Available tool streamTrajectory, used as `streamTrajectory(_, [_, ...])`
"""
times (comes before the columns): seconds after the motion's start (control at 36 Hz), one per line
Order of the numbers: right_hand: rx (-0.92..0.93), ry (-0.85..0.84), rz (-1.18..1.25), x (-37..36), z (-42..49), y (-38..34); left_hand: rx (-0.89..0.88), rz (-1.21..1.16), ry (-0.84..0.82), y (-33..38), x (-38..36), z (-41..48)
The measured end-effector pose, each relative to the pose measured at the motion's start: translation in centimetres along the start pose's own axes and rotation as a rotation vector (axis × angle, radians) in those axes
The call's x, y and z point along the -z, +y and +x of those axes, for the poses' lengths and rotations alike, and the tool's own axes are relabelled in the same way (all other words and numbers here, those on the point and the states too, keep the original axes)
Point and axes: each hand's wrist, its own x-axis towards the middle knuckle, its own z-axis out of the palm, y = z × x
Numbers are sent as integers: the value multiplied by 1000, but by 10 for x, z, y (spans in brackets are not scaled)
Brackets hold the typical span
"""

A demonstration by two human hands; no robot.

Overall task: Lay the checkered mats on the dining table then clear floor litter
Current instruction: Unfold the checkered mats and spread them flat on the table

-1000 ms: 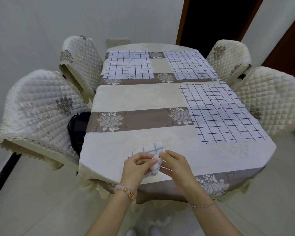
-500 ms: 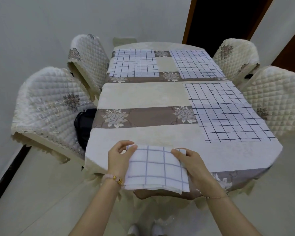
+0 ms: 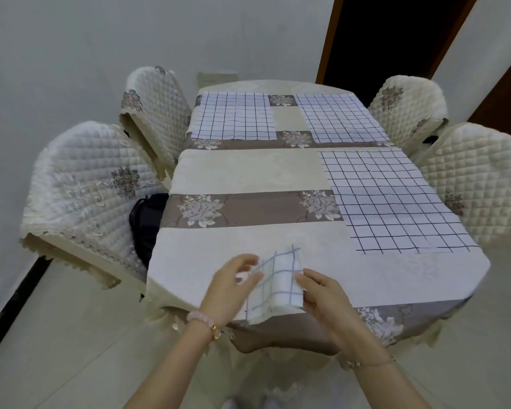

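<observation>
At the near edge of the surface (image 3: 239,172), both hands meet on a folded mat (image 3: 278,278), white with a blue-grey check, its lower edge reaching the brink of the cream tablecloth. The left hand (image 3: 233,287), somewhat blurred, curls its fingers round the folded mat's left edge; a pink bead bracelet (image 3: 201,318) sits on that wrist. The right hand (image 3: 325,296) grips the folded mat's right edge between thumb and fingers, with a thin chain (image 3: 372,363) on its wrist. Beyond the folded mat and to its right, a spread mat (image 3: 396,202) lies flat along the right side of the surface. To the left of the folded mat, off the surface, a black bag (image 3: 146,222) rests on the seat of a quilted chair (image 3: 86,184). Farther beyond the folded mat, at the far end, two more mats lie flat side by side, apart from each other: a far left mat (image 3: 233,116) and a far right mat (image 3: 340,118). Three more quilted chairs stand around the surface, and a dark doorway (image 3: 390,33) opens behind the far right corner.
</observation>
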Motion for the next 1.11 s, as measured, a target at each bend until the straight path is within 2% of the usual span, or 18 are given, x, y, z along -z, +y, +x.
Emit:
streamTrajectory(0.03, [7, -13, 8, -3, -1, -1, 7, -41, -78, 5, -7, -3])
streamTrajectory(0.08, [19, -41, 28, -8, -3, -4, -4, -68, -133, 13, -21, -7])
streamTrajectory(0.22, [43, -23, 80, -10, -1, -4, 11, -162, -116, 20, -31, -9])
streamTrajectory(0.42, [41, -10, 99, -11, 5, -5, -4, -175, -91, 19, -29, -6])
streamTrajectory(0.56, [37, 24, 31, -11, 9, -3, -2, -223, -112, 17, -27, -1])
streamTrajectory(0.67, [26, 99, -20, -4, 13, -1, 115, -361, -3, 15, -22, 6])
streamTrajectory(0.75, [30, 145, 47, 6, 12, -6, 158, -440, 96, 10, -10, 12])
streamTrajectory(0.89, [104, 184, -8, 27, 11, -14, 71, -380, 289, 2, 15, 25])
streamTrajectory(1.0, [159, 213, -32, 40, 10, -22, 33, -341, 293, -2, 25, 30])
streamTrajectory(1.11, [178, 238, -34, 44, 14, -23, 132, -388, 239, 1, 25, 28])
